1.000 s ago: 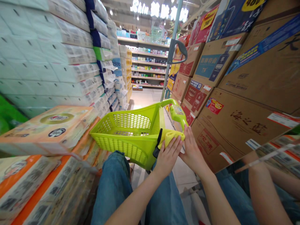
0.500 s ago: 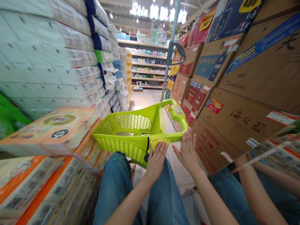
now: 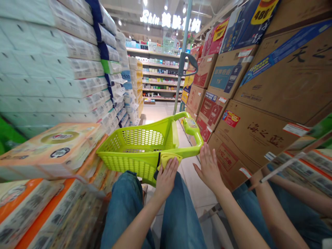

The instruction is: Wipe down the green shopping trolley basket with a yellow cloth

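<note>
A lime-green shopping basket [image 3: 129, 159] with perforated sides stands in front of my knees, its looped handle [image 3: 198, 136] to the right. My left hand [image 3: 167, 178] presses a folded yellow cloth [image 3: 169, 159] against the basket's near rim, fingers laid over it. Just left of the cloth, a black strap [image 3: 158, 162] runs down the basket side. My right hand [image 3: 210, 169] is open, fingers extended and thumb apart, with its fingertips at the near corner of the handle. Whether they touch it I cannot tell.
Stacked tissue packs [image 3: 52, 79] rise on the left, with orange packs [image 3: 52, 145] lower down. Cardboard cartons [image 3: 259, 114] line the right, beside a reflective panel [image 3: 293, 183]. A grey pole [image 3: 181, 69] stands behind the basket, and shelves [image 3: 162, 74] close off the aisle.
The whole view has shifted slightly, so the basket sits a little further left. My right palm is slightly further right of the handle. My left hand stays on the yellow cloth.
</note>
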The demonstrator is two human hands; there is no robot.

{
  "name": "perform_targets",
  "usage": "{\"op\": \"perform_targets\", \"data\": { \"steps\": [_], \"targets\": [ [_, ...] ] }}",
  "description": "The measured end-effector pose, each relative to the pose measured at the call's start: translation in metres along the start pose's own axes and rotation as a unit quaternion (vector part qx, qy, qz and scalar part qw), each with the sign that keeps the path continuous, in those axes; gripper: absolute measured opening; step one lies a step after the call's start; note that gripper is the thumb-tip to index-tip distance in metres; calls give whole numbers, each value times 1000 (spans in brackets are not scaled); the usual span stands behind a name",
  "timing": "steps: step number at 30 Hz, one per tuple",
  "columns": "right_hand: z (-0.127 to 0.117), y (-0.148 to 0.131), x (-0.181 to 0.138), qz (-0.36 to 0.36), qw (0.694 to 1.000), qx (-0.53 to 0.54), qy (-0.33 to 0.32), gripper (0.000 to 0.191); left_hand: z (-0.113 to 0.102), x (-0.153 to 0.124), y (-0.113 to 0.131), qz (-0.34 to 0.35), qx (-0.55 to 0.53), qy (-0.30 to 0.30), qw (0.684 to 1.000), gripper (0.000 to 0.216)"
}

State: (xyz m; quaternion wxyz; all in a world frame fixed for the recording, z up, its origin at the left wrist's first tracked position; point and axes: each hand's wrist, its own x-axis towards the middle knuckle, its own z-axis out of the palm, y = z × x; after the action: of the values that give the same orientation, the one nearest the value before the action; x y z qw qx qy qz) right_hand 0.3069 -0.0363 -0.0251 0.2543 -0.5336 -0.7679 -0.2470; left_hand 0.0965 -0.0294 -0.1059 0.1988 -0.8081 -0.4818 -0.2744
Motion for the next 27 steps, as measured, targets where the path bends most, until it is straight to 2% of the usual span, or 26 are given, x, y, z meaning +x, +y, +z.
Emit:
{"op": "perform_targets", "data": {
  "steps": [3,5,7,11,14,17,23,25,27],
  "targets": [
    [2,4,6,-14,1000,23,-4,89,6,-16,-13,-16,11,-7,1000,69],
    [4,3,6,-15,999,32,-2,90,4,-13,-14,-2,14,-3,1000,70],
    [6,3,5,-12,999,38,-1,91,-4,0,-7,30,12,5,999,70],
    [6,2,4,-18,998,56,2,88,-23,41,22,135,13,30,990,64],
    [4,3,3,-18,998,60,-1,88,-27,54,36,127,25,53,990,60],
    [2,2,4,-13,998,57,-12,89,-17,38,30,102,24,46,993,61],
    [2,-3,3,-10,998,58,-12,92,4,-20,-9,24,17,-24,999,69],
    [5,-4,3,-10,999,52,0,93,5,-23,-14,16,17,-29,999,69],
    [8,-5,3,-5,999,46,12,94,1,-15,-11,13,12,-22,1000,68]
  ]
}}
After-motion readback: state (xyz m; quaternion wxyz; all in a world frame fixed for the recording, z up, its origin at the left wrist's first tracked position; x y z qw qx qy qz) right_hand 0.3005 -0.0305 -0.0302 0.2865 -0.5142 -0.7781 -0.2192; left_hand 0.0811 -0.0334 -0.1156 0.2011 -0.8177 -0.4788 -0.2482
